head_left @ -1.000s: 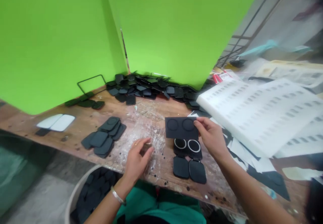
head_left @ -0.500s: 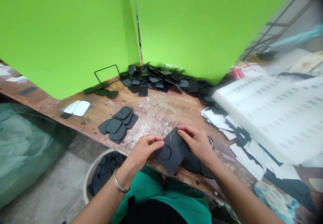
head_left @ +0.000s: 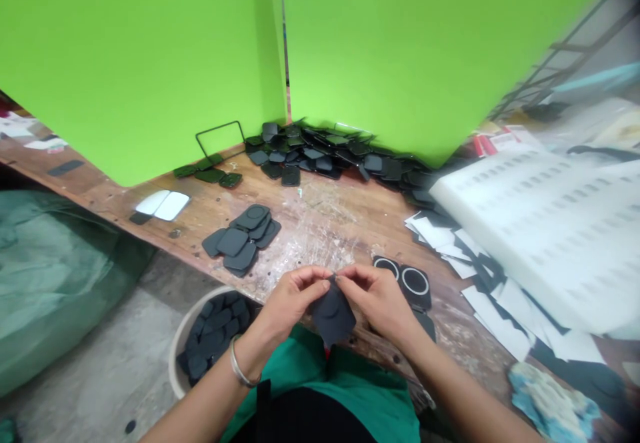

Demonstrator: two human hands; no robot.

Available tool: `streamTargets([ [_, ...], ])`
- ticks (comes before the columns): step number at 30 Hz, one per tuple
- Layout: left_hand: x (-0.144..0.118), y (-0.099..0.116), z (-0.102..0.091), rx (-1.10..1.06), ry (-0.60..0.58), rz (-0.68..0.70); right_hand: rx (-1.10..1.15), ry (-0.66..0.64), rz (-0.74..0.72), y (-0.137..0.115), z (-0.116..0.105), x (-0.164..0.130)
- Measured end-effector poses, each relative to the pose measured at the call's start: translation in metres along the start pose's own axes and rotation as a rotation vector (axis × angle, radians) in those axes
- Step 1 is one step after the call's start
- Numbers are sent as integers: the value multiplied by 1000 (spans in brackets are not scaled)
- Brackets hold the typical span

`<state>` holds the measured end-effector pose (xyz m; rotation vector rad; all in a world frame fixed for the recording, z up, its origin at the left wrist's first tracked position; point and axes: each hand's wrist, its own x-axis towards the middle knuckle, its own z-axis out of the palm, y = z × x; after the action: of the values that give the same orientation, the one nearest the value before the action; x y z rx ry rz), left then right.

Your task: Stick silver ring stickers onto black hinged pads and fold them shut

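Observation:
Between my two hands hangs a thin black sheet (head_left: 334, 323) with a raised round shape on it, over the table's front edge. My left hand (head_left: 293, 296), a bangle on its wrist, pinches the sheet's top edge between thumb and fingers. Right beside it, my right hand (head_left: 377, 296) pinches the same edge, the fingertips of both hands almost touching. Past my right hand lie black square pads (head_left: 416, 283), two showing white rings. Left of my hands a small group of black rounded-square pads (head_left: 240, 246) overlaps on the table.
A long heap of black pads (head_left: 320, 153) lies along the green panels (head_left: 400, 63). Below the table edge at left stands a bucket (head_left: 177, 343) of black pieces. At right are white foam (head_left: 540, 230), paper strips (head_left: 500, 316) and a rag (head_left: 550, 403). Two white pieces (head_left: 170, 205) lie far left.
My hands have come together at the sheet's top edge, and the sheet now hangs narrower, seemingly folded or turned. My right hand has moved left, uncovering the pads with white rings.

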<state>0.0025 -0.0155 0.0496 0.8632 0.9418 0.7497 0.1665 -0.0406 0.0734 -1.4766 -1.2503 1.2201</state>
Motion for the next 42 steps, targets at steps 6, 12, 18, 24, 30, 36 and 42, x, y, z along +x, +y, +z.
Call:
streamTargets([
  [6, 6, -5, -12, -5, 102, 36, 107, 230, 74, 12, -35, 20],
  [12, 20, -14, -31, 56, 334, 102, 395, 681, -45, 20, -88, 31],
  [18, 33, -4, -32, 306, 483, 348, 245, 457, -114, 15, -74, 2],
  [24, 17, 6, 5, 719, 228, 495, -11, 110, -161, 16, -70, -24],
  [30, 21, -11, 56, 85, -71, 37, 183, 187, -54, 27, -83, -28],
  [36, 29, -24, 83, 213, -158, 112, 376, 302, 164, 43, -83, -27],
  [42, 19, -44, 91, 1069, -103, 511, 440, 582, 70, 53, -101, -17],
])
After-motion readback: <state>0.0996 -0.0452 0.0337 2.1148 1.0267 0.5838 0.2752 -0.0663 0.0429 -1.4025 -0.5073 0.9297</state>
